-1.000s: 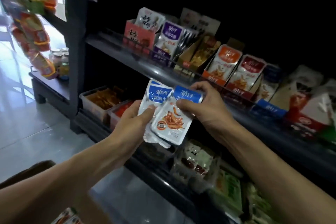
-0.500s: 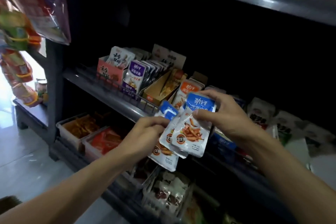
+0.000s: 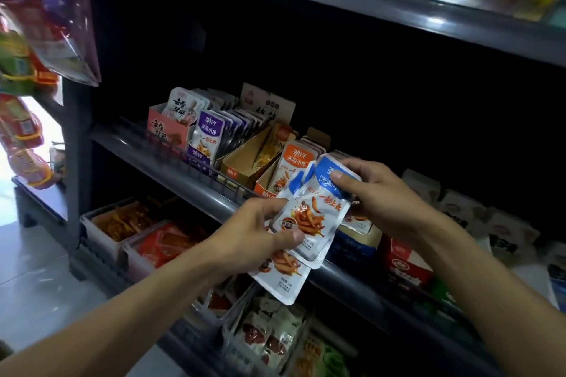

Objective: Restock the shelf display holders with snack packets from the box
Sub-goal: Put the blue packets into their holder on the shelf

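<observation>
Packets (image 3: 312, 217) glossy flat foil, long axis 1–7 o'clock, blue tops up | left hand (image 3: 254, 236) grips bottoms | right hand (image 3: 376, 193) pinches top

- A small shop, by the look of its snack aisle: dark grey metal shelves (image 3: 196, 190) run in tiers, each with a low wire rail along the front edge.
- Open cardboard display holders stand side by side on the middle shelf, a pink one (image 3: 167, 128) and an orange one (image 3: 269, 190) among them, each packed with rows of identical foil snack packets.
- Clear plastic bins (image 3: 101, 232) of wrapped snacks fill the tier below.
- Bagged goods (image 3: 27, 76) hang in a column at the shelf end.
</observation>
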